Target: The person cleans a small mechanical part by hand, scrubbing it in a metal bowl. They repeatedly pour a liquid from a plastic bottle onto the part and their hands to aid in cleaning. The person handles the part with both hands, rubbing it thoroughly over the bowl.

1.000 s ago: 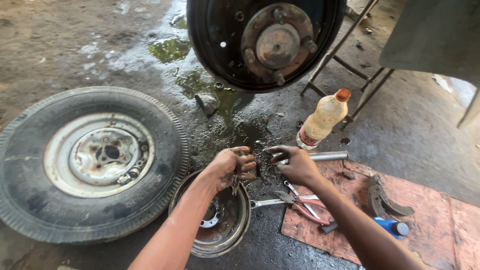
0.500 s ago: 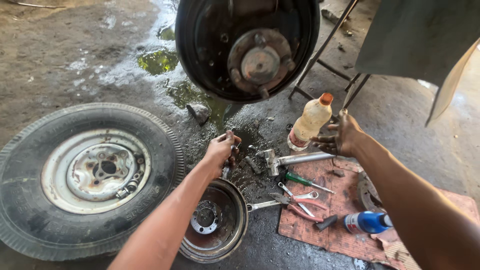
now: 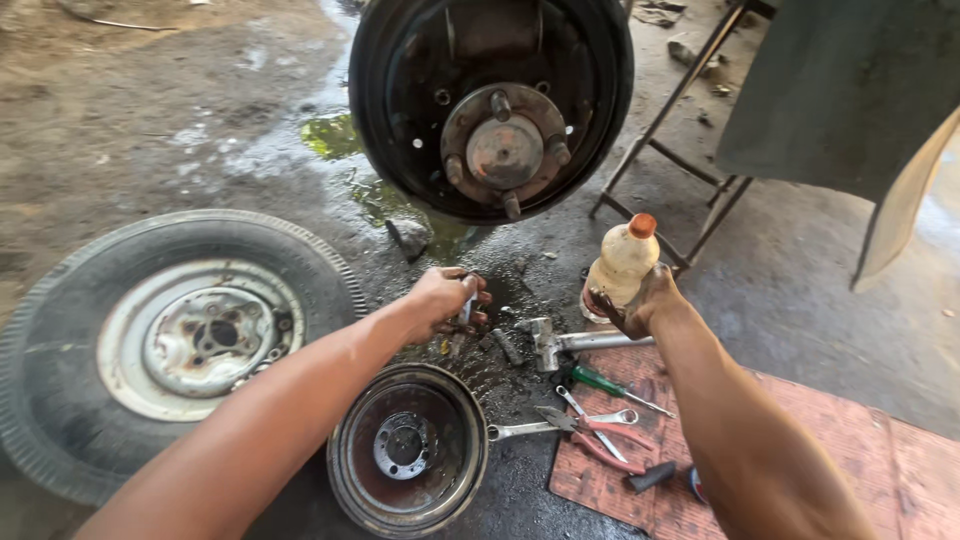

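Mid-frame, my left hand [image 3: 445, 298] clasps a small metal part [image 3: 466, 310]; my right hand [image 3: 640, 305] closes on the plastic bottle [image 3: 620, 265], likely needing lifting next.

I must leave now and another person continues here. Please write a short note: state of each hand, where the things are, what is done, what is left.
Left hand: closed around a small metal part, held above the wet ground.
Right hand: at the plastic bottle with the orange cap, fingers on its lower part.
Things: the brake drum lies on the ground, open side up; the wheel lies flat to the left. Hammer, screwdriver, pliers and wrench lie near the red mat.
Done: wheel and drum are off; the hub is bare.
Left: drum and wheel are not yet back on.
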